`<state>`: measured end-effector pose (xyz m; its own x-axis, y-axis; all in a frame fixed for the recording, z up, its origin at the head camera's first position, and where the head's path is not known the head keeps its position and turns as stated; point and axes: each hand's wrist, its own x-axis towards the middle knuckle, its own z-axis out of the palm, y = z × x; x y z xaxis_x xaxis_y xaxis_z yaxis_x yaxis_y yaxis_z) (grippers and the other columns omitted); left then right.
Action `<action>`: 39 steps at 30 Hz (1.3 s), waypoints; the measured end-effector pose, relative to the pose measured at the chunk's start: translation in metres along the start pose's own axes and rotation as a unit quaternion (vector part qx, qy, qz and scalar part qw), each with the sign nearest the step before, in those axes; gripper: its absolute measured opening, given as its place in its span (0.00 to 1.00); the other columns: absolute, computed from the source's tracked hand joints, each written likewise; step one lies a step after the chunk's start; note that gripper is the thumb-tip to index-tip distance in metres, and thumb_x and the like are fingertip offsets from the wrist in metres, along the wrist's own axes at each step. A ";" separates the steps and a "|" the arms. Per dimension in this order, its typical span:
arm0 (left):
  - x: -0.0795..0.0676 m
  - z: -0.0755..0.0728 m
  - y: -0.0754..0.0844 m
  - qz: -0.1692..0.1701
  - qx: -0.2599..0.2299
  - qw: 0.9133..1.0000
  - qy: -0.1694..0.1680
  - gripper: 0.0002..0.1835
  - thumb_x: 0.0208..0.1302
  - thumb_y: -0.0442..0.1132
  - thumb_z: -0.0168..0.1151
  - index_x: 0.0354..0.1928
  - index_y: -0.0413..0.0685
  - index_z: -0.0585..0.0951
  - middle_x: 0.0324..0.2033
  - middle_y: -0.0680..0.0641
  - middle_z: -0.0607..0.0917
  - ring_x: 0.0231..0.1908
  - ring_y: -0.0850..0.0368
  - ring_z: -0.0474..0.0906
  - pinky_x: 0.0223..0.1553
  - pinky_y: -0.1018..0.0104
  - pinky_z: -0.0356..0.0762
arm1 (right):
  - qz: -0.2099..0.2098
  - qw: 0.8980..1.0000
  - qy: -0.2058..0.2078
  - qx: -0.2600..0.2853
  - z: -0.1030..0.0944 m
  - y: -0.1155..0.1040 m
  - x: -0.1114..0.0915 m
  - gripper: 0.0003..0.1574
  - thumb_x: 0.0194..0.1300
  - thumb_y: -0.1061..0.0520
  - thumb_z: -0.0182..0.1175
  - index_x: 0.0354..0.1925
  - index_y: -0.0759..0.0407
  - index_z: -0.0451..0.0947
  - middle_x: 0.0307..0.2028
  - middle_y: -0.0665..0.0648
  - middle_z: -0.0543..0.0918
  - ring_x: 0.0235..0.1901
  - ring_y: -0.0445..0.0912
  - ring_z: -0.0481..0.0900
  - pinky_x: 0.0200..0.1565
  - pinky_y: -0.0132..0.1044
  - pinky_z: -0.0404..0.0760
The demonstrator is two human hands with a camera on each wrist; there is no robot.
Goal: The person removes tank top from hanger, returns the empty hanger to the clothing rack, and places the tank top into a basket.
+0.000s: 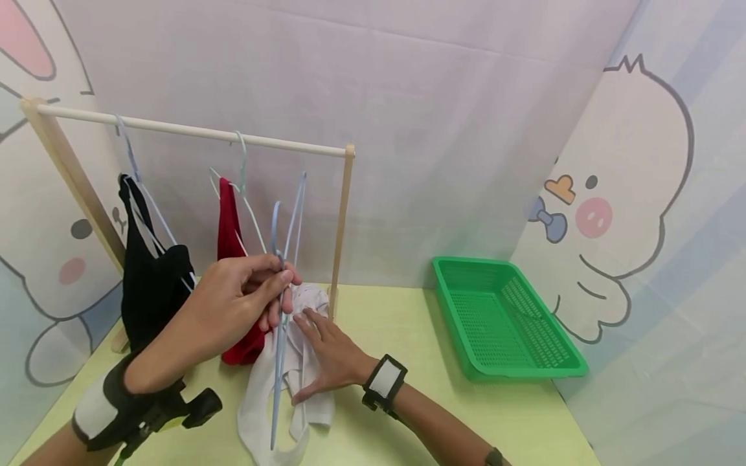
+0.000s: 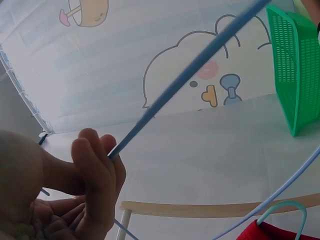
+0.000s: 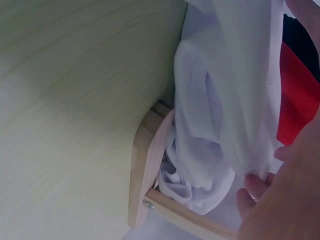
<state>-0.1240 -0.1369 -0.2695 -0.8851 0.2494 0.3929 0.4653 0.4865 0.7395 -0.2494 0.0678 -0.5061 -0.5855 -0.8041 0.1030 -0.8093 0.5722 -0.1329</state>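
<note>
My left hand pinches a light blue clothes hanger just below its hook, between thumb and fingers. In the head view the hanger is seen nearly edge-on, its long arm reaching down across a white garment. In the left wrist view, the blue hanger runs diagonally up from my fingertips. My right hand lies against the white garment's right side, fingers extended and thumb spread away. Seen from the right wrist, the white cloth hangs in loose folds, with fingertips at its edge.
A clothes rack with a white rail stands at the left. From it hang a black garment and a red garment on hangers. A green plastic basket rests on the yellow table at the right.
</note>
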 end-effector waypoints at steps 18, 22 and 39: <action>0.048 -0.014 -0.001 -0.010 0.008 1.000 0.004 0.13 0.83 0.41 0.59 0.47 0.39 0.88 0.25 0.45 0.84 0.22 0.52 0.79 0.29 0.67 0.80 | 0.013 0.989 -0.073 -0.127 0.014 -0.001 0.021 1.03 0.32 0.07 0.73 0.88 0.51 0.35 0.86 0.64 0.35 0.85 0.61 0.39 0.80 0.53 0.55; 0.060 -0.017 -0.001 -0.018 0.016 1.000 0.001 0.14 0.83 0.42 0.58 0.47 0.39 0.88 0.26 0.46 0.84 0.23 0.51 0.79 0.29 0.67 0.81 | 0.028 0.987 -0.090 -0.132 0.015 -0.003 0.025 1.01 0.32 0.07 0.73 0.88 0.51 0.38 0.86 0.65 0.36 0.85 0.62 0.41 0.79 0.55 0.56; 0.103 -0.030 -0.011 -0.041 0.030 0.999 0.011 0.18 0.84 0.46 0.56 0.47 0.41 0.89 0.26 0.45 0.83 0.26 0.51 0.75 0.28 0.66 0.73 | 0.022 0.990 -0.075 -0.120 0.018 0.002 0.036 0.90 0.34 0.08 0.74 0.84 0.43 0.50 0.73 0.58 0.64 0.70 0.50 0.67 0.65 0.43 0.75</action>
<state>-0.2202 -0.1416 -0.2206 -0.9195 0.1881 0.3452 0.3896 0.5541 0.7356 -0.2710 0.0369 -0.5201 -0.6208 -0.7825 -0.0472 -0.7821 0.6141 0.1060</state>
